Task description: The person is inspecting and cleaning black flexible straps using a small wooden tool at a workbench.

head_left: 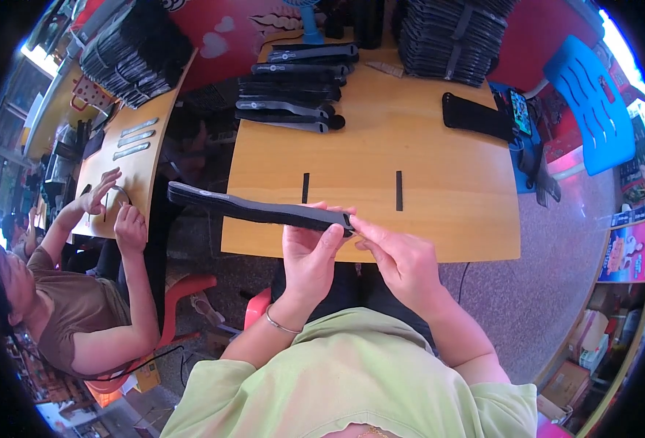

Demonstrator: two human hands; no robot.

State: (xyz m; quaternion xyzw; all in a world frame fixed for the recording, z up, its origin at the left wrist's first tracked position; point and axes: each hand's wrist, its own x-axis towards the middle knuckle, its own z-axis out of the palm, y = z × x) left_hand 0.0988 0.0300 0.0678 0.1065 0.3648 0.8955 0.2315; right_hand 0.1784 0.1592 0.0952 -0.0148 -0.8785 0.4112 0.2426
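Observation:
My left hand [308, 263] is wrapped round one end of a stack of black and grey straps [257, 209]. The stack stretches out to the left past the table's edge, its far end free in the air. At the near end sits a small dark loop, and my right hand [401, 264] pinches there with thumb and forefinger. What exactly lies between those fingertips is partly hidden. Both hands are just above the front edge of the wooden table [447, 226]. Two short black strips [400, 191] are on the tabletop beyond them.
Piles of similar straps [293, 87] lie at the table's back left. A tall bound stack [454, 40] stands at the back, with a black pouch [476, 117] at the right. A blue chair [593, 102] is farther right. On the left, a co-worker [89, 306] sits at another table [136, 164].

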